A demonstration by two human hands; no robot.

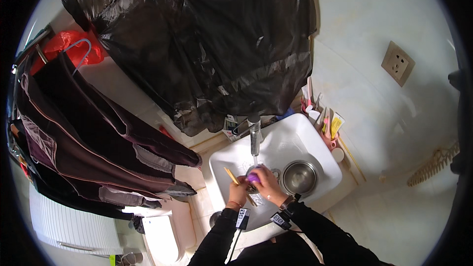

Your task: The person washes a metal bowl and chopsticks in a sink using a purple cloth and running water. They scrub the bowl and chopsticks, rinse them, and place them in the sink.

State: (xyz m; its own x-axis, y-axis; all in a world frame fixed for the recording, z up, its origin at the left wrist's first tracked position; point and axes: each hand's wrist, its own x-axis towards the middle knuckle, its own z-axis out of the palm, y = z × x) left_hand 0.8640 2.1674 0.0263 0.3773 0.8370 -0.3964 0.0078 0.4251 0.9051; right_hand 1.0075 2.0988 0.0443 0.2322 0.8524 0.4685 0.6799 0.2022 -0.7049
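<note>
My left hand is closed around a few wooden chopsticks, which stick out above and below the fist. In my right hand is a purple scrubber, held close beside the left hand. Both hands are over the white sink basin, under the metal faucet, from which water runs. A round metal item sits partly hidden beneath the hands, so I cannot tell what it is or whether a hand touches it. To the right of my right hand a stainless steel bowl rests in the basin.
Black plastic sheeting hangs behind the faucet. Dark trousers hang at the left. Toothbrushes and other toiletries stand in holders along the basin's right rim. A wall socket and a hair comb or clip are at the right.
</note>
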